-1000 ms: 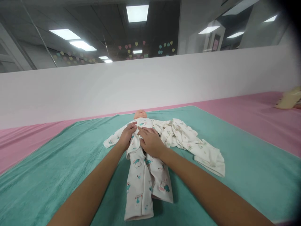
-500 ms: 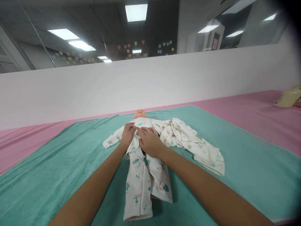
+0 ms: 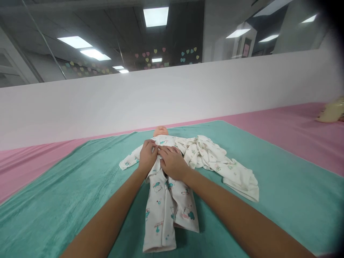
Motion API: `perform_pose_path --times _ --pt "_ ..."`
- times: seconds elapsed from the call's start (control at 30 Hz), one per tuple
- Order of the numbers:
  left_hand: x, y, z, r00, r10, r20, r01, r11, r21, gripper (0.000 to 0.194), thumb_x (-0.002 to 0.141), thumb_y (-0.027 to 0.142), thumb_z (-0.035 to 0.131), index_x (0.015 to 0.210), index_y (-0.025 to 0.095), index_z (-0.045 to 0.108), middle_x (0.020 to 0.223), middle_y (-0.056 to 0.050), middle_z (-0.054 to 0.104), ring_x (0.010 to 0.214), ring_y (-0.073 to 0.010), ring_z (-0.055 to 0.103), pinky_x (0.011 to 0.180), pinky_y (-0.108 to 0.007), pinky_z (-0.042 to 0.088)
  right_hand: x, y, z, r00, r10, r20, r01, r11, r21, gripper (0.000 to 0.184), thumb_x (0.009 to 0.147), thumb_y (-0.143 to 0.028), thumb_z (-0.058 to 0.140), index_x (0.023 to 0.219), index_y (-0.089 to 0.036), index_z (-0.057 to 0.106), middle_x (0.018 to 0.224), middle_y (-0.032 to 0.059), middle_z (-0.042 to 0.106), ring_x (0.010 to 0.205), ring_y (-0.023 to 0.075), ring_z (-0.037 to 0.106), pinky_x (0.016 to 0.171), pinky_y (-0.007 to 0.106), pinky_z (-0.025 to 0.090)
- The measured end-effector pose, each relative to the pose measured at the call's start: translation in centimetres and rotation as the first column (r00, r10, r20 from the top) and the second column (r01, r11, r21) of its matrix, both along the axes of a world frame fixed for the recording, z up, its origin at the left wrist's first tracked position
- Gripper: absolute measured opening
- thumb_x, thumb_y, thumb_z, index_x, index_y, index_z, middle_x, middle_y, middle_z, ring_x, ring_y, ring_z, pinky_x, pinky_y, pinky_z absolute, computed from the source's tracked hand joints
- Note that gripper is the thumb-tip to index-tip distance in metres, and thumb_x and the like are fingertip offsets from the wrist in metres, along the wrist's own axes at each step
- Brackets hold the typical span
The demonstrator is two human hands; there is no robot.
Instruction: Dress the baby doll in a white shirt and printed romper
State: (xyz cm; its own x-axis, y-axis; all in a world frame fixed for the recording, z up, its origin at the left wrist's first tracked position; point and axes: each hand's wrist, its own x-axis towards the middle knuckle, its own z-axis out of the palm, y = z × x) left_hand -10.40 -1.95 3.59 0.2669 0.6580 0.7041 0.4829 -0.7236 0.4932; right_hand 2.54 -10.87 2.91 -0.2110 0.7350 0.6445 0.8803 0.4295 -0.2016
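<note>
Doll (image 3: 161, 131): on its back on the teal sheet (image 3: 67, 193), head at the far end.
Outfit (image 3: 160, 215): on the doll; long axis runs away from me, legs pointing towards me, one sleeve angled out left.
Left hand (image 3: 148, 154): on the outfit's upper front, fingers bunched; I cannot tell whether they pinch fabric.
Right hand (image 3: 173, 163): palm down just beside it, fingers bent; I cannot tell its grip.
Relative position: legs nearer me than both hands, head beyond them.
Right side: crumpled garment (image 3: 212, 154) beside the outfit.
</note>
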Motion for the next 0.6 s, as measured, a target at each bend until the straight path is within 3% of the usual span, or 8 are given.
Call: perform_pose_path --times 0.13,0.3,0.6 --pt "-0.05 -0.20 -0.03 1.000 -0.007 -0.016 0.007 1.000 0.030 0.014 0.085 0.023 0.046 0.075 0.020 0.056 0.101 -0.007 0.056 0.097 -0.0208 0.053 0.087 -0.034 0.039 0.00 0.00 -0.06 1.000 -0.007 -0.021 0.007 1.000 0.011 0.035 0.087 -0.020 0.041 0.121 -0.019 0.052 0.134 0.0073 0.049 0.123 0.0226 0.041 0.108 0.045 0.026" --pt "0.01 -0.06 -0.04 1.000 -0.002 0.007 0.002 1.000 -0.021 0.013 0.084 0.024 0.047 0.077 0.020 0.057 0.097 -0.007 0.058 0.096 -0.0218 0.053 0.087 -0.035 0.039 0.03 0.11 -0.12 1.000 0.005 -0.025 -0.005 1.000 -0.001 0.039 0.087 -0.020 0.042 0.125 -0.021 0.050 0.135 0.0068 0.049 0.125 0.0224 0.040 0.108 0.045 0.025" --pt "0.08 0.20 -0.16 0.983 -0.064 0.171 0.088 0.987 -0.135 0.012 0.081 0.028 0.054 0.086 0.020 0.060 0.097 -0.006 0.057 0.098 -0.0223 0.052 0.092 -0.035 0.037 0.01 0.02 -0.05 1.000 0.005 -0.027 -0.005 1.000 -0.002 0.039 0.086 -0.019 0.042 0.124 -0.021 0.050 0.135 0.0069 0.049 0.125 0.0224 0.039 0.108 0.046 0.024"
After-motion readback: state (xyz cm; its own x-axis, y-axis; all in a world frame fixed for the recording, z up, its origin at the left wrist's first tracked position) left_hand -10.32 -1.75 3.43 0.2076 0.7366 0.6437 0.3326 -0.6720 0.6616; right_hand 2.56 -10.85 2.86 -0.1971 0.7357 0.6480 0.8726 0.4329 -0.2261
